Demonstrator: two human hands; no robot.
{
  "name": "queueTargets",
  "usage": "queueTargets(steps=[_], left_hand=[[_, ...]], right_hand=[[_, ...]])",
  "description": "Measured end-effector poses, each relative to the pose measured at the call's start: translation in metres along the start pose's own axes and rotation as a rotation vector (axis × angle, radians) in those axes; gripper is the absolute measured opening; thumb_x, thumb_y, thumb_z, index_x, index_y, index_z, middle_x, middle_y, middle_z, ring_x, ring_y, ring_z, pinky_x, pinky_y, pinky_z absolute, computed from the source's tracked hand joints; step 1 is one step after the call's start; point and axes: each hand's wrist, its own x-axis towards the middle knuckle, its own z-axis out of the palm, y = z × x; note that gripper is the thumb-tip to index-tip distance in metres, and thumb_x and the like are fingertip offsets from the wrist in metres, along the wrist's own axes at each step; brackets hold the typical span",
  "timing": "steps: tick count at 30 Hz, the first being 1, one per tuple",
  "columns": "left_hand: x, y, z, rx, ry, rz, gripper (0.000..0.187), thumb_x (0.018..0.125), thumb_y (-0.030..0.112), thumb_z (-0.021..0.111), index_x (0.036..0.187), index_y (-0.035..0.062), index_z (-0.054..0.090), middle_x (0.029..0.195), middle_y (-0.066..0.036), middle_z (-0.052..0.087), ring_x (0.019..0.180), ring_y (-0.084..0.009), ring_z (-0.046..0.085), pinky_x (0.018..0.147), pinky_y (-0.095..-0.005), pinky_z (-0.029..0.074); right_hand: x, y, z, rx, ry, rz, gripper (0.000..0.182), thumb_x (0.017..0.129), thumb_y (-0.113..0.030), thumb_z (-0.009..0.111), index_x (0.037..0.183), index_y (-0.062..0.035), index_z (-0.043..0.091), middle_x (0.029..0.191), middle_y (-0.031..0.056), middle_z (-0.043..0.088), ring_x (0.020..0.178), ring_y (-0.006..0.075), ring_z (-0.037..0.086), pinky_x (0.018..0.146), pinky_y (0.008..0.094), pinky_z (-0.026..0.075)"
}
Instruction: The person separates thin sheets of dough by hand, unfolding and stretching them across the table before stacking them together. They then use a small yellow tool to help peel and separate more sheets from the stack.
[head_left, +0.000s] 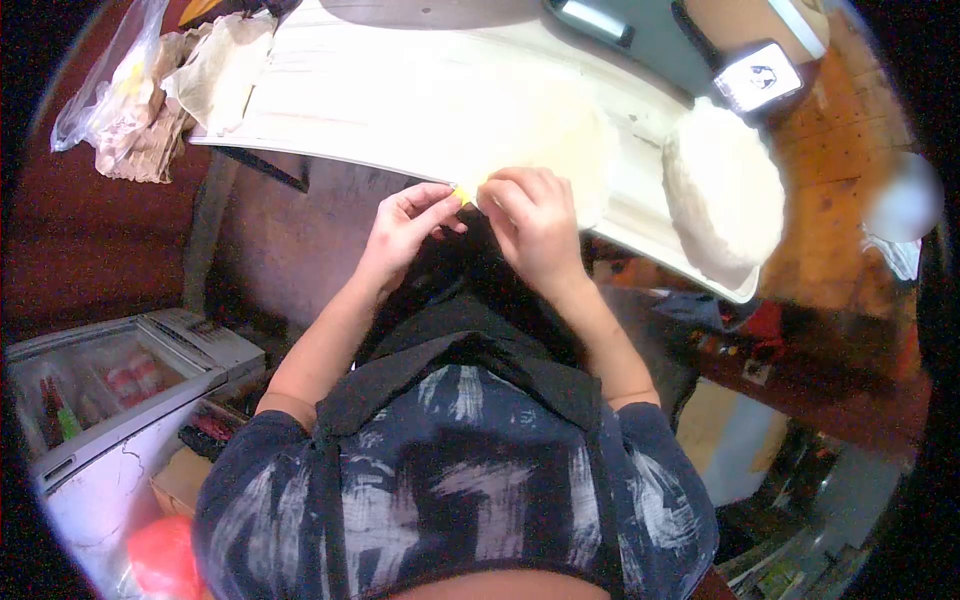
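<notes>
Both hands meet at the near edge of a white table point(330, 95). My left hand point(408, 228) pinches a small bright yellow piece point(461, 195) between thumb and fingertips; its exact kind is too small to tell. Close beside it, my right hand point(535, 225) has its fingers bent and pressed together, and what they hold is hidden. Behind the right hand lies a pale cream, rounded flat shape point(560, 130), washed out by glare. On the table's right end rests a thick white oval mass point(725, 190) with a rough side.
Crumpled brown paper point(150, 140) and a clear plastic bag point(90, 125) sit at the table's left end. A device with a lit screen point(760, 77) stands at the back right. Lower left are a glass-topped freezer point(110, 385) and a red bag point(165, 557).
</notes>
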Motion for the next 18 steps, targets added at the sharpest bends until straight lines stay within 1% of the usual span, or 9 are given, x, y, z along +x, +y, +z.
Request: queueTargets(steps=[1,3,6,10,12,13,15,18], left_hand=[[0.0,0.001,-0.001,-0.001,0.0,0.001,0.018,0.089,0.015,0.067,0.1,0.0007,0.067,0.09,-0.004,0.07,0.07,-0.0093,0.061,0.065,-0.0219,0.046],[0.001,0.002,-0.002,0.005,-0.084,0.053,0.021,0.09,0.018,0.065,0.104,0.0013,0.067,0.094,-0.006,0.071,0.068,-0.009,0.061,0.064,-0.0216,0.046],[0.0,0.01,0.0,0.052,-0.089,0.064,0.023,0.09,0.015,0.065,0.108,-0.0002,0.067,0.094,-0.006,0.071,0.068,-0.0093,0.061,0.064,-0.0212,0.046],[-0.001,0.01,0.004,0.046,-0.08,0.097,0.024,0.09,0.011,0.065,0.109,-0.002,0.066,0.095,-0.008,0.071,0.066,-0.0101,0.061,0.063,-0.0213,0.047],[-0.001,0.007,0.006,-0.019,-0.106,0.151,0.023,0.089,0.007,0.065,0.11,-0.004,0.065,0.096,-0.009,0.07,0.066,-0.0107,0.061,0.061,-0.0219,0.049],[-0.001,0.006,0.007,-0.019,-0.106,0.152,0.023,0.089,0.007,0.065,0.11,-0.004,0.065,0.096,-0.009,0.07,0.066,-0.0107,0.061,0.061,-0.0219,0.049],[0.0,0.006,0.007,-0.023,-0.128,0.171,0.023,0.09,0.005,0.064,0.11,-0.0055,0.065,0.095,-0.009,0.07,0.066,-0.0109,0.061,0.061,-0.0228,0.05],[-0.002,0.01,0.012,0.036,-0.119,0.174,0.022,0.09,0.006,0.064,0.109,-0.0057,0.065,0.094,-0.009,0.07,0.066,-0.0104,0.06,0.062,-0.0225,0.05]], right_hand=[[0.0,0.0,-0.001,0.0,0.0,-0.001,0.019,0.073,-0.005,0.069,0.09,-0.0086,0.062,0.095,0.0067,0.063,0.089,0.0267,0.059,0.079,0.0379,0.042],[-0.001,0.0,-0.002,-0.002,-0.019,-0.001,0.019,0.074,-0.006,0.07,0.091,-0.0089,0.062,0.097,0.007,0.063,0.091,0.0271,0.059,0.08,0.0378,0.042],[0.001,-0.002,-0.004,0.001,0.018,-0.016,0.019,0.077,-0.009,0.07,0.093,-0.0085,0.062,0.098,0.0077,0.063,0.091,0.0271,0.059,0.079,0.0379,0.043],[0.008,-0.006,-0.011,0.027,0.004,-0.014,0.02,0.078,-0.012,0.071,0.095,-0.0078,0.063,0.099,0.0081,0.063,0.089,0.0267,0.06,0.079,0.0379,0.043],[0.009,-0.006,-0.011,0.0,-0.004,-0.019,0.02,0.078,-0.015,0.072,0.094,-0.0073,0.062,0.096,0.0077,0.064,0.085,0.0258,0.061,0.077,0.0377,0.043],[0.01,-0.007,-0.012,0.0,-0.004,-0.019,0.02,0.078,-0.015,0.072,0.094,-0.0073,0.062,0.096,0.0077,0.064,0.085,0.0258,0.061,0.077,0.0377,0.043],[0.011,-0.007,-0.012,-0.014,-0.019,-0.01,0.017,0.079,-0.015,0.071,0.092,-0.0073,0.062,0.091,0.0072,0.064,0.081,0.026,0.061,0.075,0.0376,0.044],[0.01,-0.007,-0.01,-0.041,-0.009,0.01,0.015,0.078,-0.013,0.07,0.089,-0.0074,0.061,0.087,0.0069,0.063,0.078,0.0266,0.061,0.073,0.0379,0.044]])
